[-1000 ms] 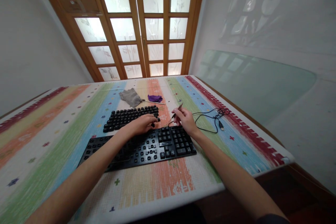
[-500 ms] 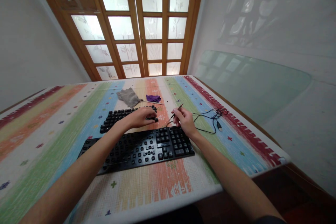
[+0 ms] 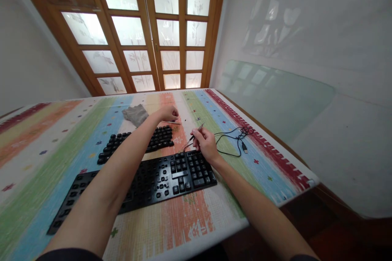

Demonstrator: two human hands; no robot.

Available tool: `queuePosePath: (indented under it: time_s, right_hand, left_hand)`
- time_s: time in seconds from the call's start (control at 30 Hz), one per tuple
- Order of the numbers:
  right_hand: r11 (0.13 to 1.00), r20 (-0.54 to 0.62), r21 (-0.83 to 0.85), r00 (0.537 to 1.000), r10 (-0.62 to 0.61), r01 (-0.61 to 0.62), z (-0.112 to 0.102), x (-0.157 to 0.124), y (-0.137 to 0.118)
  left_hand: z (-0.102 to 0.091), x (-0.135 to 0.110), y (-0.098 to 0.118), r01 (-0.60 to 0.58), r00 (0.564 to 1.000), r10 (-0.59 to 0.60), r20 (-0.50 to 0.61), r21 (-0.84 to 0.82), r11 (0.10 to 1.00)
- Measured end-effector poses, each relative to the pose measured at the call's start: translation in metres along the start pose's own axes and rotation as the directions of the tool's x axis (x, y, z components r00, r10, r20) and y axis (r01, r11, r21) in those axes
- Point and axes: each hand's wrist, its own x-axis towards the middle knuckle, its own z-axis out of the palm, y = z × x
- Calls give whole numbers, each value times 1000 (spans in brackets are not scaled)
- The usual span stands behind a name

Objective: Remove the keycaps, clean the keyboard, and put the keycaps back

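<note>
My left hand (image 3: 168, 113) reaches over the far side of the table, its fingers curled. It covers the spot of a purple cloth, and whatever it may grip is hidden. A thin light rod (image 3: 170, 122) lies just below it. My right hand (image 3: 206, 143) pinches a slim, pen-like metal tool (image 3: 200, 127), tip pointing up and away. Below that hand is a black keyboard (image 3: 159, 175); its number pad has keycaps, while much of the middle shows bare switches. Loose black keycaps (image 3: 161, 138) stand in rows behind the keyboard, partly covered by my left forearm.
A grey cloth (image 3: 134, 115) lies left of my left hand. The black cable (image 3: 229, 135) trails to the right in loops, with its USB plug (image 3: 244, 147) on the striped tablecloth (image 3: 190, 216). A wall (image 3: 352, 142) runs beside the table's right edge.
My left hand has left the right end of the loose keycap rows and moved away from me, over the purple cloth. My right hand keeps the tool near the keyboard. The view has shifted slightly.
</note>
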Motion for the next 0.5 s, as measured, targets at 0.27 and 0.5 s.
queuePosePath:
  time_s: [0.27, 0.5]
  right_hand:
    - [1000, -38, 11, 999, 9, -9, -3, 3, -1]
    - [1000, -18, 4, 1000, -18, 18, -2, 1, -3]
  left_hand:
    - [33, 16, -2, 56, 997, -57, 44, 36, 998]
    - [44, 24, -4, 99, 995, -98, -12, 49, 994]
